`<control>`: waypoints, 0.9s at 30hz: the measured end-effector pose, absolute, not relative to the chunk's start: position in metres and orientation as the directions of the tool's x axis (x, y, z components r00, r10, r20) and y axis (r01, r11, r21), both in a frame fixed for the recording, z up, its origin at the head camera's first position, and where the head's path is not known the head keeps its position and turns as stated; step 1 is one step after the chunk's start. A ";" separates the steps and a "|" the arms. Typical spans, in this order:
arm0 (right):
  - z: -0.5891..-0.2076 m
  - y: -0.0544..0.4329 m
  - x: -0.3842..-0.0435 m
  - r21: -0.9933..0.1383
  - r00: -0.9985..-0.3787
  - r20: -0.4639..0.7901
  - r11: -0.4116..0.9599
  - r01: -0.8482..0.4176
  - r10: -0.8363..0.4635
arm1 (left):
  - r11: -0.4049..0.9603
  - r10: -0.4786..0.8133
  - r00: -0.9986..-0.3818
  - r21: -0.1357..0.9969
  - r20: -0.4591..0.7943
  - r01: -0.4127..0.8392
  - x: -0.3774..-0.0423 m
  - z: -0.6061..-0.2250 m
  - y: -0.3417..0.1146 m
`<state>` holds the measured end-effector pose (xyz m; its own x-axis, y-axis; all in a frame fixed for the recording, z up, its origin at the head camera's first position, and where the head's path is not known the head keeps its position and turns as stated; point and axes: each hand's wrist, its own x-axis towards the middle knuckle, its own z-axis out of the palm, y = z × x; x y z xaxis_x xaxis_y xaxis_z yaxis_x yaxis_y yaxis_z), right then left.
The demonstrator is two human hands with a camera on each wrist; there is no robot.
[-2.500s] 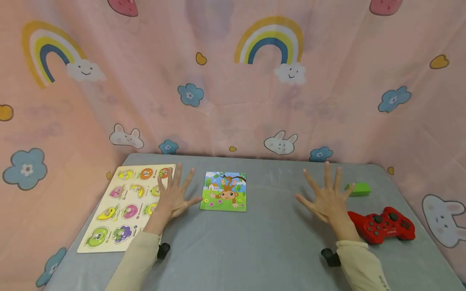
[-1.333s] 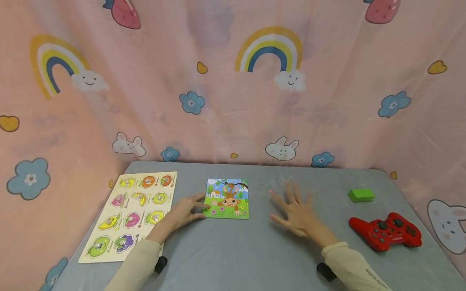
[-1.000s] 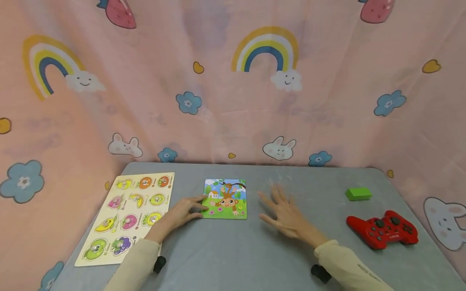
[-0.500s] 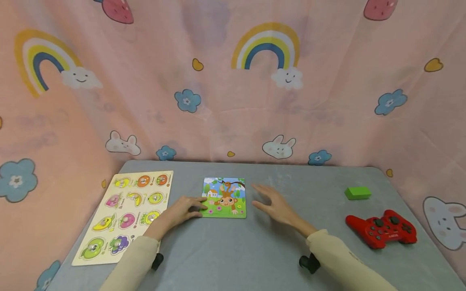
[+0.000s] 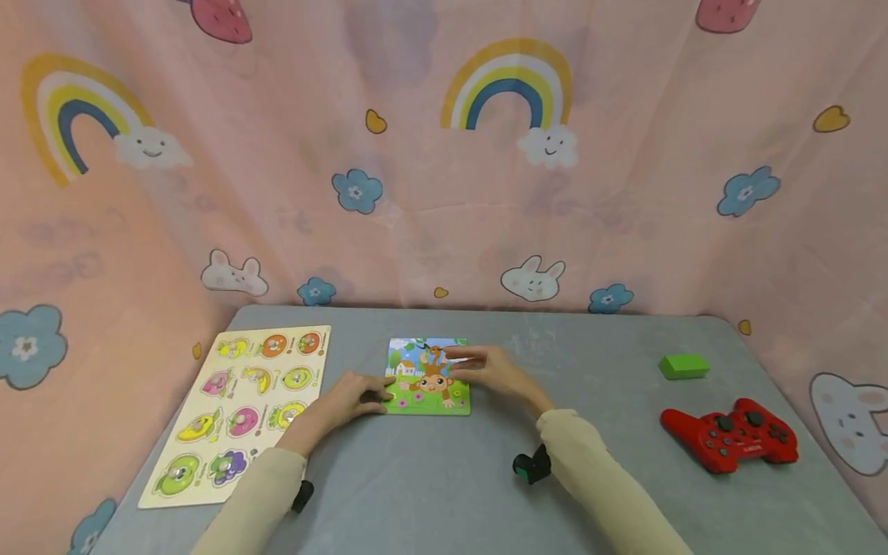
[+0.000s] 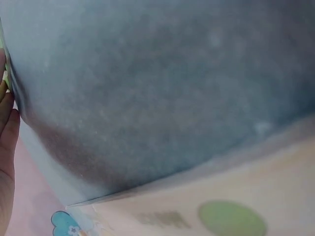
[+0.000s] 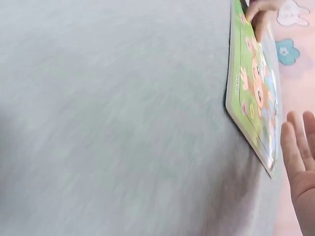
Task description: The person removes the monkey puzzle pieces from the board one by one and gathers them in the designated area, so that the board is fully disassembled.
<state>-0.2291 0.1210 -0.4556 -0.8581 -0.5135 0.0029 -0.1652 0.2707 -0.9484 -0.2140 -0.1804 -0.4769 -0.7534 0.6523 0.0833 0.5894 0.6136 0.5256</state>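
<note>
So the thing being worked on is a flat square monkey picture puzzle (image 5: 425, 383), lying face up in the middle of the bench (image 5: 430, 493), a bit toward the far side. Looks whole to me, though the cut lines are too faint to count pieces.

Left hand (image 5: 349, 402) is at its left edge, fingers loosely bent with the tips resting on the board and the thumb down by the near left corner. It doesn't look like a real grip, more like steadying. Right hand (image 5: 495, 370) is over the right side, fingers pretty straight and well spread from the board. The right wrist view shows a gap there, so it's got hold of nothing.

My read: this is the getting-into-position step, one side braced and the other not in contact. From here the move calls for the right fingertips to come down on the right edge while the left keeps it from sliding. It's thin and flat, so getting under it could be fiddly.

Further out, a fruit peg board (image 5: 239, 399) sits on the left, partly behind the left sleeve (image 5: 253, 501). Over on the right there's a green block (image 5: 683, 367) with a red game controller (image 5: 730, 437) nearer than it. Pink printed cloth (image 5: 645, 154) hangs behind everything.
</note>
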 end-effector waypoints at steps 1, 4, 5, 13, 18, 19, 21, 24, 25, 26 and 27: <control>-0.458 0.117 -0.232 -0.956 -0.853 0.001 0.249 -0.154 -0.521 | 0.614 0.652 -0.754 0.527 0.083 0.588 -0.213 -0.478 -0.181; -0.465 0.102 -0.240 -0.970 -0.849 -0.006 0.210 -0.123 -0.528 | 0.619 0.644 -0.761 0.533 0.074 0.576 -0.210 -0.479 -0.185; -0.467 0.097 -0.242 -0.974 -0.851 -0.011 0.199 -0.110 -0.524 | 0.620 0.643 -0.762 0.533 0.074 0.576 -0.209 -0.479 -0.186; -0.476 0.072 -0.253 -0.992 -0.901 -0.066 0.123 0.015 -0.428 | 0.612 0.646 -0.760 0.547 0.073 0.572 -0.211 -0.477 -0.184; -0.482 0.065 -0.259 -0.996 -0.912 -0.072 0.082 0.043 -0.403 | 0.623 0.644 -0.763 0.542 0.054 0.564 -0.212 -0.476 -0.179; -0.482 0.065 -0.261 -0.996 -0.914 -0.073 0.079 0.045 -0.398 | 0.623 0.643 -0.764 0.545 0.053 0.561 -0.213 -0.476 -0.178; -0.485 0.064 -0.263 -0.996 -0.918 -0.075 0.075 0.050 -0.390 | 0.622 0.643 -0.764 0.547 0.052 0.561 -0.213 -0.475 -0.176; -0.488 0.060 -0.265 -0.995 -0.925 -0.074 0.090 0.043 -0.374 | 0.617 0.646 -0.762 0.553 0.050 0.559 -0.213 -0.475 -0.176; -0.488 0.059 -0.265 -0.994 -0.928 -0.074 0.099 0.040 -0.366 | 0.616 0.647 -0.761 0.554 0.049 0.560 -0.213 -0.475 -0.176; -0.489 0.058 -0.265 -0.993 -0.931 -0.074 0.109 0.037 -0.357 | 0.615 0.648 -0.760 0.556 0.048 0.559 -0.214 -0.474 -0.176; -0.490 0.056 -0.266 -0.992 -0.935 -0.071 0.121 0.030 -0.348 | 0.616 0.647 -0.761 0.558 0.046 0.557 -0.214 -0.474 -0.176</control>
<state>-0.2660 0.0565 -0.4901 -0.9349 -0.3478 -0.0708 0.0299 0.1214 -0.9922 -0.2135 -0.1764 -0.4742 -0.7612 0.6469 0.0458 0.5567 0.6155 0.5579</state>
